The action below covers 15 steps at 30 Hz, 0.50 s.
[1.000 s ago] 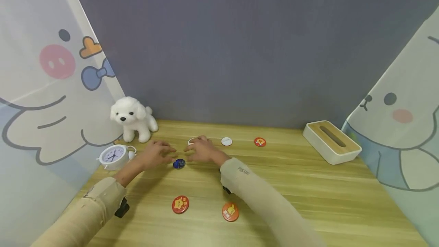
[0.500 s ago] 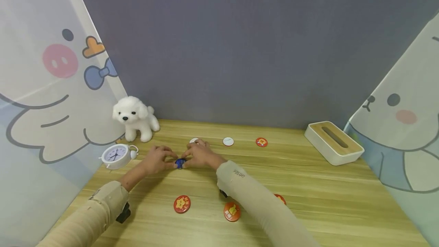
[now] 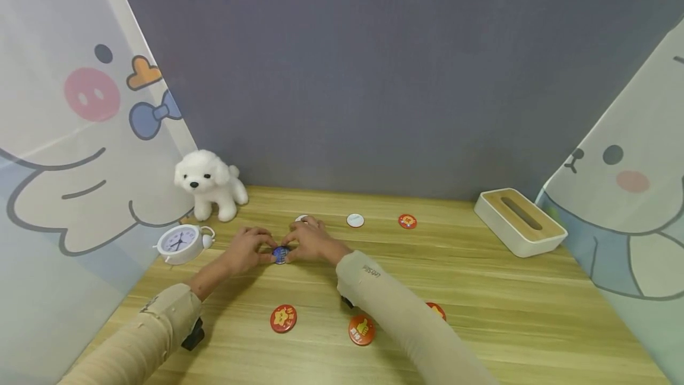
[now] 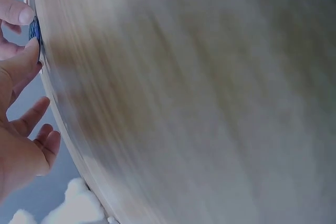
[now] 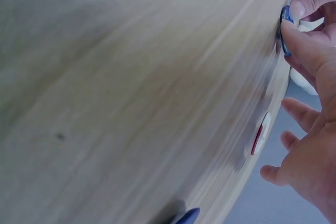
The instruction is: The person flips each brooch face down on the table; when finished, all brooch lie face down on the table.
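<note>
In the head view a small round blue pin badge sits between the two hands at the left middle of the wooden table. My left hand pinches its left edge with thumb and forefinger. From the other side my right hand pinches the right edge. Both wrist views show the badge nearly edge-on, with thumbs and fingertips against it; whether it touches the table is unclear. The remaining fingers of each hand spread away from it. A white badge lies just behind the right hand, partly covered by it.
Farther back lie another white badge and a red one. Nearer are a red star badge, an orange thumbs-up badge and a partly hidden red badge. An alarm clock, plush dog and tissue box stand around.
Both hands have closed in from either side and now pinch the blue badge; a second ago they hovered apart around it. A red badge has come into view beside the right sleeve.
</note>
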Tool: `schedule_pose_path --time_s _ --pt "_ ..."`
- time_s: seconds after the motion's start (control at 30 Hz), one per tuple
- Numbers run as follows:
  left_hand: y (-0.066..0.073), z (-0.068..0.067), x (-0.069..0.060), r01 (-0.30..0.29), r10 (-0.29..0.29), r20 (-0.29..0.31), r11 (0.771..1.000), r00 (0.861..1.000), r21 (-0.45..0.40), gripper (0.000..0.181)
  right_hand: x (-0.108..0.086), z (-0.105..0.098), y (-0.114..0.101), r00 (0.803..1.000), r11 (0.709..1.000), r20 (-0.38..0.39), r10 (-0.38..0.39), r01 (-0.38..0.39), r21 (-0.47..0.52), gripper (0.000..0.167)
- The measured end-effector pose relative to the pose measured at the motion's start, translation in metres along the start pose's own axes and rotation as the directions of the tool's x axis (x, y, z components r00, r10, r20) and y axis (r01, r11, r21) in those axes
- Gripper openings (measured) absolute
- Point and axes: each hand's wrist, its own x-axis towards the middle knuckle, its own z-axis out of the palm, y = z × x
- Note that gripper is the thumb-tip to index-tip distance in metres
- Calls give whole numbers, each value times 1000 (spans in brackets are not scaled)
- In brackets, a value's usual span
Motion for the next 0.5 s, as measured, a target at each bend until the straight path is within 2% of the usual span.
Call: schedule_pose_path --time_s 0.2,0.5 --pt "2 0 1 8 -8 1 1000 1000 -20 21 3 1 -1 1000 1000 -9 11 -11 14 35" --pt "3 3 2 24 -25 -10 999 1000 -40 19 2 -1 -4 999 993 -3 34 -33 116 30"
